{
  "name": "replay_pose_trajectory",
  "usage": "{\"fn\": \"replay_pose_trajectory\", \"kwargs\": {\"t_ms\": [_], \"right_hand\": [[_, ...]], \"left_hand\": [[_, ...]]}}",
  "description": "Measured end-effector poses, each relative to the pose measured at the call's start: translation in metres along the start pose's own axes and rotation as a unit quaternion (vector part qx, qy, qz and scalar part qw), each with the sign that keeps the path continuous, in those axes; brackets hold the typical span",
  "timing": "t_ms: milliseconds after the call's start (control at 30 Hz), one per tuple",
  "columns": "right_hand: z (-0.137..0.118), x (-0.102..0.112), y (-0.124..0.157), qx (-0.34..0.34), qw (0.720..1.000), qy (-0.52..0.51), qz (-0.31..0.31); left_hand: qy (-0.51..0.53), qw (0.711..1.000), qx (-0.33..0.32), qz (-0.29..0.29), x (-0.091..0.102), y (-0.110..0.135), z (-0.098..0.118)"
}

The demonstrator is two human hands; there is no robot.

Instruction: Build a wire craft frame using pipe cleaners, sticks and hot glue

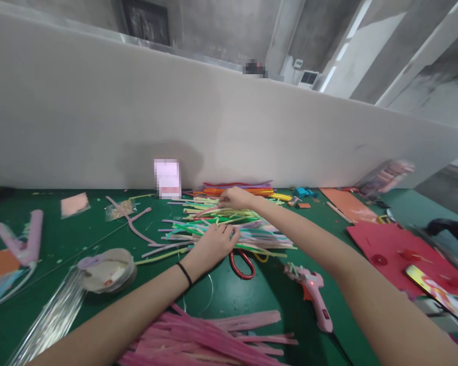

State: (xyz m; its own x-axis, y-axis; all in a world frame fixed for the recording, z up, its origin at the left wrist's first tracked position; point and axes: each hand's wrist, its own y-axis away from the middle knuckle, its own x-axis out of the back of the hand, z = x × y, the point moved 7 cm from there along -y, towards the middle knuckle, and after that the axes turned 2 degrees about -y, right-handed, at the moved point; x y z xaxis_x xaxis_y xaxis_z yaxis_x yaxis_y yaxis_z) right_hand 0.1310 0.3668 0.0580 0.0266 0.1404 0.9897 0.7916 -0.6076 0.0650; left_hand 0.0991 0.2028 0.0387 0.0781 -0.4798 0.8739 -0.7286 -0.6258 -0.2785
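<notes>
A loose heap of pipe cleaners (229, 223) in green, yellow, pink and lilac lies in the middle of the green table (80, 234). My left hand (213, 244), with a black band on its wrist, rests on the near edge of the heap, fingers curled onto the strands. My right hand (234, 198) reaches over the far side of the heap and pinches at strands there. Red-handled scissors (242, 263) lie half under the heap, just right of my left hand.
A pink glue gun (313, 295) lies to the right, a bundle of pink pipe cleaners (206, 340) at the near edge. Red paper sheets (397, 254) sit far right, a tape roll (107, 269) and silver strips (49, 320) left. A white partition (137, 117) closes the back.
</notes>
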Motion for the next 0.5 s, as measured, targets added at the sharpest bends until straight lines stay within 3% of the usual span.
{"fn": "replay_pose_trajectory", "kwargs": {"t_ms": [133, 300, 500], "right_hand": [[0.009, 0.001, 0.004, -0.021, 1.0, 0.007, 0.004], [0.015, 0.005, -0.001, -0.109, 0.99, 0.068, 0.062], [0.014, -0.009, -0.016, -0.139, 0.983, 0.111, 0.04]], "left_hand": [[0.0, 1.0, -0.002, 0.002, 0.0, 0.0, -0.001], [0.006, 1.0, -0.008, 0.002, 0.002, -0.001, -0.001], [0.013, 1.0, 0.01, -0.001, 0.003, -0.001, -0.003]]}}
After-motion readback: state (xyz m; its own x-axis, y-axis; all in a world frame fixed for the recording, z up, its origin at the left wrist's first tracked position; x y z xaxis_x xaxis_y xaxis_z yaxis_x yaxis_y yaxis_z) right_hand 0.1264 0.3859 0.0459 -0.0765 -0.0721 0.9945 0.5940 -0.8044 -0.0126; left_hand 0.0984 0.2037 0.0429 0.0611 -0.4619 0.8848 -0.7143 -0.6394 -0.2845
